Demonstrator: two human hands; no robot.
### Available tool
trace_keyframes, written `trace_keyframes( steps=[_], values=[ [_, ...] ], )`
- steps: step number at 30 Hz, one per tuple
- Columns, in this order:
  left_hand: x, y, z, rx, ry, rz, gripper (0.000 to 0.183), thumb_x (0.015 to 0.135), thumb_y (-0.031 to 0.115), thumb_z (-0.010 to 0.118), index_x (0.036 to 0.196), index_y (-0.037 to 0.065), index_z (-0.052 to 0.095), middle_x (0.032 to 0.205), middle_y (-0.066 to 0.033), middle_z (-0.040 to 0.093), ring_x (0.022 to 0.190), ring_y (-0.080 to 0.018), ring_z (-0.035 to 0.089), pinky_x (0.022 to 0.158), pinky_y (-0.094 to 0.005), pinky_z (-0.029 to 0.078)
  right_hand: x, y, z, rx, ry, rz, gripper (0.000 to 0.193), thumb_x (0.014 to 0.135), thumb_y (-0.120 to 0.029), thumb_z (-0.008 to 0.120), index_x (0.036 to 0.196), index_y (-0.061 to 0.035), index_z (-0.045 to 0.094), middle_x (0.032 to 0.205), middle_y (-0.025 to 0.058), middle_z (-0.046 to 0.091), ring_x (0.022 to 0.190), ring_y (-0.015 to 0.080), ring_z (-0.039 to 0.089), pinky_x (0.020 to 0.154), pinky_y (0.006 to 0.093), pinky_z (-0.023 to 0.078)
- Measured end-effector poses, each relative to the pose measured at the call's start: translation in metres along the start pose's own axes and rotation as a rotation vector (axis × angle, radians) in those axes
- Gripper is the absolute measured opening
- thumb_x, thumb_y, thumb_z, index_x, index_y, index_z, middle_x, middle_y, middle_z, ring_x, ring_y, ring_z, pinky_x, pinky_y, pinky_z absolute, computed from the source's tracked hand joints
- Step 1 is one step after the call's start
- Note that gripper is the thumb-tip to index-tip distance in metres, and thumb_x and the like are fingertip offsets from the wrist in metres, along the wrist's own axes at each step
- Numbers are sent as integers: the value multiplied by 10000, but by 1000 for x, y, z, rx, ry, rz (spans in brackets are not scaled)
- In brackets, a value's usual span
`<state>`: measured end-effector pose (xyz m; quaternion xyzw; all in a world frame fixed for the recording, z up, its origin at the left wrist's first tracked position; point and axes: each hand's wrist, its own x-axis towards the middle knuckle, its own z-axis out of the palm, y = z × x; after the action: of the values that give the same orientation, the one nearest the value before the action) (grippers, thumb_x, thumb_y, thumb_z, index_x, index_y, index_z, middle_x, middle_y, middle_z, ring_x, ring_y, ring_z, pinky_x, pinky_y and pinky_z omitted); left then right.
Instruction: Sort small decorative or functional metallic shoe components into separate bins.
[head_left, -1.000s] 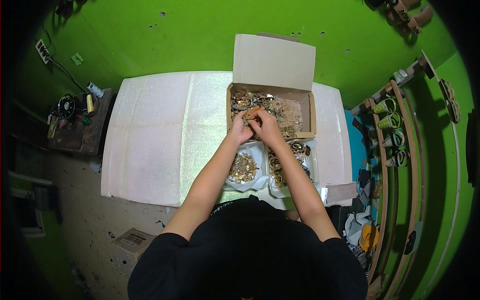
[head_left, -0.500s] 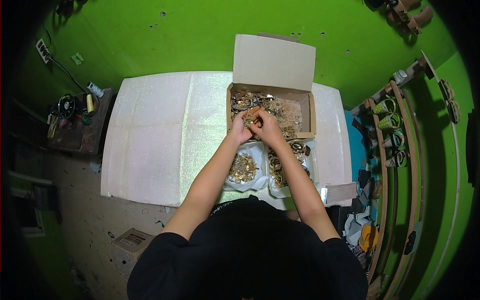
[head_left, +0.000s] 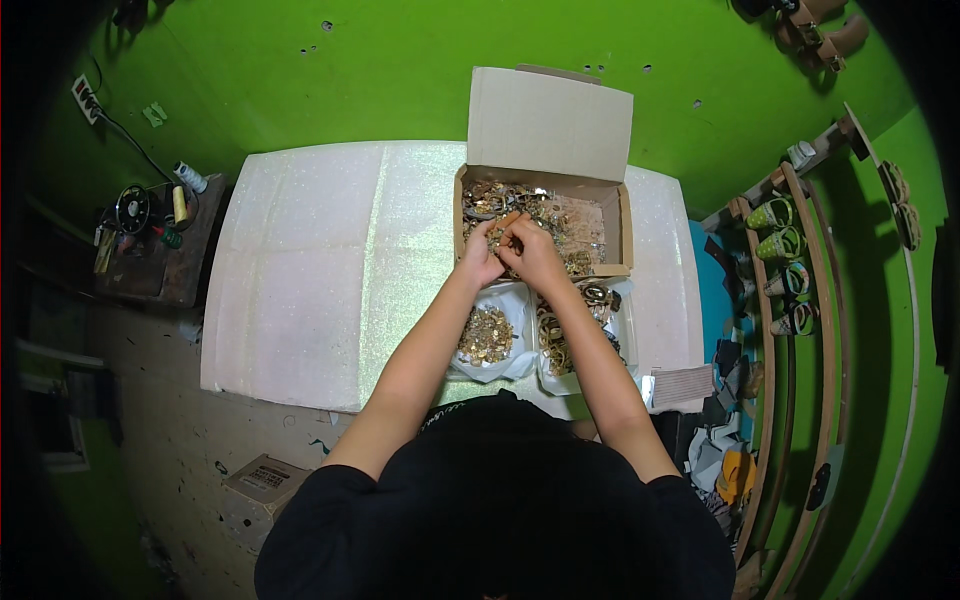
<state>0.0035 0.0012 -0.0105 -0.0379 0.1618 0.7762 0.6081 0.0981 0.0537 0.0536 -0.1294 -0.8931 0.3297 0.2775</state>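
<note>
Both hands meet over the near left part of an open cardboard box point(head_left: 545, 215) standing at the far right of the white worktop point(head_left: 300, 260). The left hand point(head_left: 482, 255) and the right hand point(head_left: 532, 252) touch each other, fingers closed in a narrow grip on a small metal part point(head_left: 508, 222) held between them just above the box contents; its exact shape is too small to tell. The box holds a dense heap of brass-coloured metal fittings. Two open plastic bags lie just near of the box: the left bag point(head_left: 490, 335) holds small gold pieces, the right bag point(head_left: 570, 335) larger ring-like fittings. Judging by the amounts, sorting is partly done: both bags hold some pieces, and the box remains well filled.
</note>
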Motion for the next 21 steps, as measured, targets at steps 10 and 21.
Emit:
trace_keyframes(
  steps=[10,21],
  values=[
    [-1,0,1,-15,-24,11,390,847,228,256,1091,3,462,1123,-136,491,1015,-245,469,903,-346,361,2,-5,-2,-14,-56,79,210,589,-61,641,697,9,475,650,124,503,573,254,506,539,320,419],
    [-6,0,10,-69,-2,15,361,851,205,277,1065,-33,443,1119,-164,482,1056,-259,461,901,-344,385,-21,-3,-12,97,-24,120,152,655,-99,638,780,-15,615,751,110,593,635,210,559,592,281,438]
  ],
)
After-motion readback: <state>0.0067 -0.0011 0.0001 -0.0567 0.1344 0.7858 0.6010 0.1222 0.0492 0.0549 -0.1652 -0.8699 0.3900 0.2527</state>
